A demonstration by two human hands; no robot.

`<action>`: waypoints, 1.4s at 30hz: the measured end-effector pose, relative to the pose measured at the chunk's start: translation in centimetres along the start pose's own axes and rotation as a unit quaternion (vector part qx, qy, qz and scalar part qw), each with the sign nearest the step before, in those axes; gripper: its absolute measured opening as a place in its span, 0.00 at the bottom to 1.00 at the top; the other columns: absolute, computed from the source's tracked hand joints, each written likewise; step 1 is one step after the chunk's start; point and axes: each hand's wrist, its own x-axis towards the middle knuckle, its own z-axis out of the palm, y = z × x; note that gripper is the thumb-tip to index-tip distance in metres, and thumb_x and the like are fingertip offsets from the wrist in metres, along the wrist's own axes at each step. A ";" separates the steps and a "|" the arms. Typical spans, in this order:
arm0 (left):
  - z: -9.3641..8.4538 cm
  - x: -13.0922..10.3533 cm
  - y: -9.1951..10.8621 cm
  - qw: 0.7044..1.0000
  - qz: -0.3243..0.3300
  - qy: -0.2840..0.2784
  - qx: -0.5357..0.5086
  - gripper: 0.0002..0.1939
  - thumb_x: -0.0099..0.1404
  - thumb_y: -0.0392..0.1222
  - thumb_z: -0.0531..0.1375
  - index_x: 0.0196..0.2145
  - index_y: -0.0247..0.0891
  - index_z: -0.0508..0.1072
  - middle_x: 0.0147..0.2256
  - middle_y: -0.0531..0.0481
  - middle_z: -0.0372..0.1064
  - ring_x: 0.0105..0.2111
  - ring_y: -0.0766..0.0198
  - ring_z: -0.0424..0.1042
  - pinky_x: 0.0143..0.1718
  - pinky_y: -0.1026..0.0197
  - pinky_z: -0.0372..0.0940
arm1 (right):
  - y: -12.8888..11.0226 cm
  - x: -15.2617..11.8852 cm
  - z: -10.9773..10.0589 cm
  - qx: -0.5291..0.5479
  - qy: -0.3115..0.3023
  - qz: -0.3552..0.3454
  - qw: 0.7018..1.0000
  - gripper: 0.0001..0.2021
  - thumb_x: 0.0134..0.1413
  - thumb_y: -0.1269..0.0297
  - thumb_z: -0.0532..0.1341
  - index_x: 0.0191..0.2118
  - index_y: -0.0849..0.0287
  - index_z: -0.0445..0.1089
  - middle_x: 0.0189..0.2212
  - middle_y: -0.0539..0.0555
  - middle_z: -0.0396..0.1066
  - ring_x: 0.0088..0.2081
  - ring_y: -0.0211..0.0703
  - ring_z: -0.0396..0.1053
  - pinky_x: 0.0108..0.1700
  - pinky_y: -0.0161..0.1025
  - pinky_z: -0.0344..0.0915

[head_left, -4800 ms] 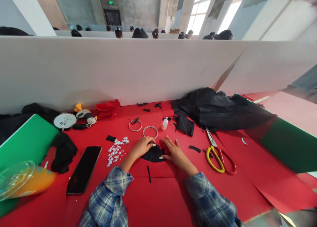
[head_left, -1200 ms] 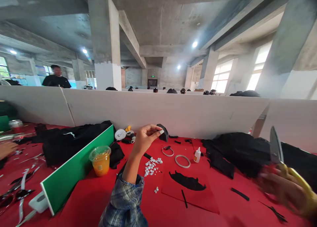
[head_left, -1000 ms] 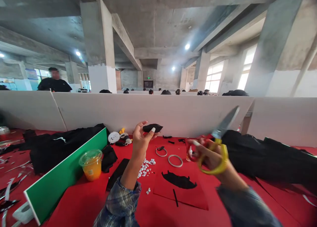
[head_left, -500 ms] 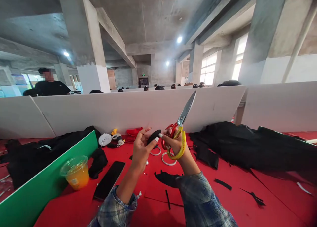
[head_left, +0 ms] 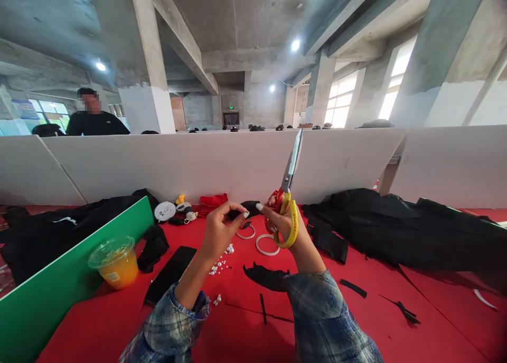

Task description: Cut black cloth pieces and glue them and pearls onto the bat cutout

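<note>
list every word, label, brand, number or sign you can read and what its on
No text is legible.
White round disc: marks too small.
Cup: pale label, too blurred.
Green sign at the back: too small.
Wall poster at far left: blurred.
Dark shirt: chest mark too small.

Just the one head cam here, looking from above the near side of the red table (head_left: 99,326) and facing forward, tipped down only slightly. It's pretty close to the left hand (head_left: 219,228) and right hand (head_left: 283,220), which sit around lower center. The white partition (head_left: 198,165) crosses mid-frame farther off, and the ceiling (head_left: 261,15) takes up the top, super wide view.
</note>
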 end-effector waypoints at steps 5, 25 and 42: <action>-1.4 0.6 0.5 0.999 0.002 0.032 0.001 0.10 0.56 0.42 0.66 0.37 0.40 0.79 0.38 0.47 0.79 0.38 0.58 0.77 0.41 0.59 0.72 | 0.9 0.4 -1.2 -0.054 0.011 0.003 0.999 0.22 0.50 0.40 0.59 0.28 0.57 0.66 0.12 0.44 0.59 0.15 0.35 0.58 0.18 0.33 0.58; -1.7 2.0 -2.8 0.991 -0.047 0.089 -0.093 0.18 0.51 0.44 0.69 0.41 0.37 0.78 0.41 0.44 0.78 0.39 0.57 0.78 0.49 0.53 0.70 | 6.4 -9.7 0.5 -0.082 -0.081 0.114 0.987 0.33 0.46 0.29 0.53 0.36 0.59 0.65 0.28 0.49 0.65 0.15 0.30 0.59 0.18 0.33 0.54; 0.7 0.8 -2.0 0.989 -0.085 0.026 -0.121 0.15 0.49 0.39 0.69 0.38 0.39 0.79 0.40 0.46 0.79 0.42 0.57 0.77 0.47 0.54 0.71 | 6.5 -10.2 1.2 -0.092 -0.053 0.097 0.990 0.33 0.52 0.29 0.45 0.32 0.58 0.63 0.20 0.47 0.64 0.13 0.30 0.53 0.16 0.32 0.53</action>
